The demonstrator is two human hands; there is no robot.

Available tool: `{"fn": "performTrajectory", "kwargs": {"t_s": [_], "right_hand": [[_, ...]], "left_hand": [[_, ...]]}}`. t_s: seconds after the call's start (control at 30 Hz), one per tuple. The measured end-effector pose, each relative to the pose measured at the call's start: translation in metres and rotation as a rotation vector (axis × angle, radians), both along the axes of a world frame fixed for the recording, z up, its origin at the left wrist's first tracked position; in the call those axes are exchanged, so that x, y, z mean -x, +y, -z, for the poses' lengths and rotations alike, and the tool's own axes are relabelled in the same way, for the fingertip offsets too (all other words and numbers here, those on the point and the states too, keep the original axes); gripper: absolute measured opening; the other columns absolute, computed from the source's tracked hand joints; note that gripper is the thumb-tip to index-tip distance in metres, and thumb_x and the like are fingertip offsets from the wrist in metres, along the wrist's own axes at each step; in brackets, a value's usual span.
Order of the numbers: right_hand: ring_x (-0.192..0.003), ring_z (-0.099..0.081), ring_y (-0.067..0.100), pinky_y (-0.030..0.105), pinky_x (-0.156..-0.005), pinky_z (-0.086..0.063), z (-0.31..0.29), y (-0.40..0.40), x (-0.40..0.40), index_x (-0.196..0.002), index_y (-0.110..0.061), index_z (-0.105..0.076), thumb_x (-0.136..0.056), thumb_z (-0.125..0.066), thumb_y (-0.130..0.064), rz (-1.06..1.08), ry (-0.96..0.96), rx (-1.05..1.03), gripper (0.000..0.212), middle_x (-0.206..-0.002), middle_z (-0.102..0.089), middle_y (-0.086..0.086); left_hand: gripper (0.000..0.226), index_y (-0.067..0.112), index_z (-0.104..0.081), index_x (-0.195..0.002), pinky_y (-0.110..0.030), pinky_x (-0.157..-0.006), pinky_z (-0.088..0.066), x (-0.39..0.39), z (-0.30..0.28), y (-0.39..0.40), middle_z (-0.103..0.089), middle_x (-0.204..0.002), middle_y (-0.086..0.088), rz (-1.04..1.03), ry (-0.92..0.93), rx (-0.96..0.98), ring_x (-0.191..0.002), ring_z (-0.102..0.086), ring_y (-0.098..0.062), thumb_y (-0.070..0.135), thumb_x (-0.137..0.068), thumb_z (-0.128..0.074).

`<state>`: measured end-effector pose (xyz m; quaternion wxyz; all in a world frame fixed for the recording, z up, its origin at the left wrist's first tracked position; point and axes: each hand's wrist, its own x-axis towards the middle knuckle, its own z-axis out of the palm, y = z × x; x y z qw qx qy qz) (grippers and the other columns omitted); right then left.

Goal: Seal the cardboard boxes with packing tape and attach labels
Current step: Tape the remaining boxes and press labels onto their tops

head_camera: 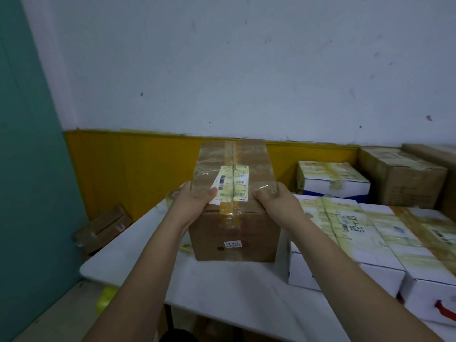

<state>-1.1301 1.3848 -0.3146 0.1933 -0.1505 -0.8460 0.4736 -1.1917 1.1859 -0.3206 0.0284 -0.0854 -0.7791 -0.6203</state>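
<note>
Two bare forearms run up from the bottom of the view, no sleeves showing anywhere along them, nothing at either wrist — no watch, no band. The left hand (195,198) is gloveless, no rings visible on it. Same story on the right hand (272,199): uncovered, short plain nails. Down below the arms, there's a dark patch, too blurred to identify.

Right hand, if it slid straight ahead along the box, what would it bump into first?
Nothing on the way, probably. The right hand points along the brown box toward the wall; nothing shows between, though depth is unclear.
</note>
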Motion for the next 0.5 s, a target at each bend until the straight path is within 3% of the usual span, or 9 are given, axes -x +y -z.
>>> {"fn": "performTrajectory", "kwargs": {"t_s": [0.1, 0.23, 0.37, 0.43, 0.5], "right_hand": [[-0.099, -0.052, 0.016, 0.028, -0.081, -0.038, 0.011, -0.008, -0.021, -0.137, -0.027, -0.046, -0.100, -0.048, -0.039, -0.019, 0.113, 0.024, 0.039, -0.126, -0.061, -0.001], [-0.097, -0.051, 0.011, 0.027, -0.081, -0.037, 0.021, -0.010, -0.032, -0.141, -0.034, -0.043, -0.101, -0.047, -0.036, -0.049, 0.173, 0.080, 0.040, -0.125, -0.061, -0.006], [-0.108, -0.052, 0.011, 0.029, -0.089, -0.043, 0.024, -0.003, -0.034, -0.151, -0.038, -0.032, -0.099, -0.052, -0.046, -0.084, 0.111, 0.120, 0.057, -0.130, -0.055, -0.011], [-0.111, -0.059, 0.013, 0.033, -0.095, -0.051, 0.025, 0.002, -0.030, -0.151, -0.043, -0.029, -0.092, -0.060, -0.054, -0.136, 0.073, 0.215, 0.067, -0.134, -0.056, -0.012], [-0.103, -0.064, 0.010, 0.032, -0.086, -0.056, 0.022, 0.010, -0.019, -0.147, -0.048, -0.031, -0.089, -0.063, -0.054, -0.184, 0.029, 0.293, 0.066, -0.129, -0.059, -0.014]], "left_hand": [[0.050, 0.032, -0.055, -0.133, -0.040, -0.095, -0.055, -0.017, 0.011, -0.004, -0.067, -0.119, 0.013, -0.040, 0.091, 0.011, -0.108, -0.065, -0.012, 0.045, -0.088, -0.072], [0.060, 0.038, -0.050, -0.139, -0.043, -0.092, -0.057, -0.028, 0.022, -0.009, -0.066, -0.123, 0.012, -0.053, 0.123, -0.024, -0.110, -0.065, -0.013, 0.047, -0.086, -0.074], [0.064, 0.034, -0.046, -0.143, -0.033, -0.076, -0.059, -0.025, 0.021, -0.010, -0.064, -0.123, 0.007, -0.002, 0.007, -0.171, -0.103, -0.067, -0.016, 0.038, -0.087, -0.076], [0.063, 0.036, -0.045, -0.145, -0.035, -0.074, -0.058, -0.017, 0.018, -0.010, -0.066, -0.124, 0.004, 0.042, -0.097, -0.269, -0.102, -0.069, -0.020, 0.031, -0.090, -0.074], [0.056, 0.037, -0.046, -0.142, -0.037, -0.074, -0.057, -0.001, 0.012, -0.006, -0.070, -0.114, 0.004, 0.075, -0.189, -0.344, -0.097, -0.071, -0.023, 0.024, -0.093, -0.069]]}}
